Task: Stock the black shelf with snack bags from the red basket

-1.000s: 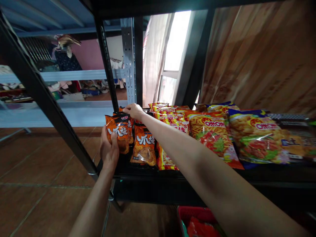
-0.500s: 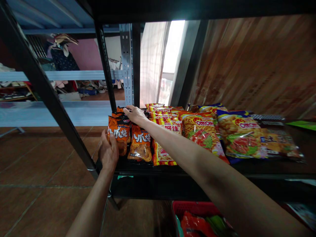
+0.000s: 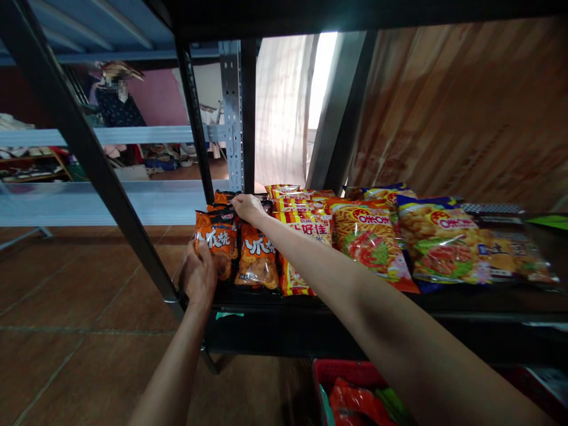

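At the left end of the black shelf, my left hand [image 3: 197, 272] grips the side of an orange-and-black snack bag [image 3: 216, 239], thumb on its front; the other fingers are mostly hidden. My right hand [image 3: 248, 208] reaches over the front row, its fingers closed at the top edge of a snack bag [image 3: 225, 196] standing farther back. Another orange snack bag [image 3: 258, 260] stands just right of the first, under my right wrist. Red-and-yellow snack bags [image 3: 306, 223] stand in a row beside it, partly covered by my right forearm.
Larger noodle-snack bags [image 3: 364, 236], blue-topped bags [image 3: 439, 242] and a brown bag [image 3: 510, 248] line the shelf to the right. A black post [image 3: 133, 231] rises at the left. Below sits a red basket [image 3: 322, 370] with bagged goods.
My right hand's fingers have drawn in at the back bag, and the hand sits slightly lower. My left hand stays on the front bag. The whole view has shifted a little.
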Tool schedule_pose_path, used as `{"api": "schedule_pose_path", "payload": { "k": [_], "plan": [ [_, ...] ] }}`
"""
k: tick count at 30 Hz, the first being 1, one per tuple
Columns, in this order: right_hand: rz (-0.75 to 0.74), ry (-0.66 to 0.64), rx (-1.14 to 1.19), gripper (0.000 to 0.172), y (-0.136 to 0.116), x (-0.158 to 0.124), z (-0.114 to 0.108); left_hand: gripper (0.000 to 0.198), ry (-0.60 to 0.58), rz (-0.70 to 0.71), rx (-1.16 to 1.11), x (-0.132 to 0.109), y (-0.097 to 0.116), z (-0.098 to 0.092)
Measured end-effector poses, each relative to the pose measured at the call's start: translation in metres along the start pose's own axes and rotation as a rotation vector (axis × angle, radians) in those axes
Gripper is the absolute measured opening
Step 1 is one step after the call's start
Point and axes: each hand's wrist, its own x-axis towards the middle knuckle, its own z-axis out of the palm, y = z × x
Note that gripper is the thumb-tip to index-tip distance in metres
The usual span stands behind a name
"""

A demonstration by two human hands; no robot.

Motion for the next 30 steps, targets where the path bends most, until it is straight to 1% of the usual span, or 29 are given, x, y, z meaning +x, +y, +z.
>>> {"api": "schedule_pose_path", "payload": {
  "k": [3, 5, 7, 10, 13, 17, 20, 22, 25, 27, 30],
  "plan": [
    [0.037, -0.015, -0.042, 0.038, -0.005, 0.001, -0.004, 0.054, 0.045, 0.048, 0.002, -0.001, -0.002, 0.0],
    [0.031, -0.028, -0.062, 0.041, -0.008, 0.001, -0.006, 0.056, 0.083, 0.092, -0.001, -0.003, -0.003, 0.0],
    [0.017, -0.046, -0.08, 0.041, -0.009, -0.001, -0.009, 0.057, 0.087, 0.118, 0.009, -0.006, -0.003, 0.0],
    [0.014, -0.048, -0.103, 0.041, -0.01, -0.006, -0.011, 0.056, 0.088, 0.106, 0.047, -0.011, 0.0, -0.002],
    [-0.057, 0.006, -0.103, 0.039, -0.011, -0.014, -0.016, 0.058, 0.117, 0.114, 0.063, -0.015, 0.001, -0.003],
    [-0.182, 0.092, -0.092, 0.035, -0.014, -0.026, -0.027, 0.056, 0.166, 0.23, 0.039, -0.022, -0.006, -0.003],
    [-0.241, 0.148, -0.043, 0.032, -0.013, -0.038, -0.035, 0.057, 0.155, 0.282, 0.061, -0.032, -0.014, -0.003],
    [-0.28, 0.176, -0.006, 0.031, -0.01, -0.048, -0.04, 0.058, 0.17, 0.345, 0.085, -0.043, -0.018, -0.003],
    [-0.346, 0.212, 0.04, 0.029, -0.002, -0.071, -0.043, 0.054, 0.182, 0.535, 0.065, -0.066, -0.022, -0.006],
    [-0.393, 0.22, 0.074, 0.027, 0.005, -0.09, -0.043, 0.049, 0.156, 0.64, 0.008, -0.087, -0.023, -0.01],
    [-0.462, 0.223, 0.134, 0.027, 0.016, -0.126, -0.047, 0.04, 0.102, 0.691, -0.132, -0.131, -0.02, -0.018]
  ]
}}
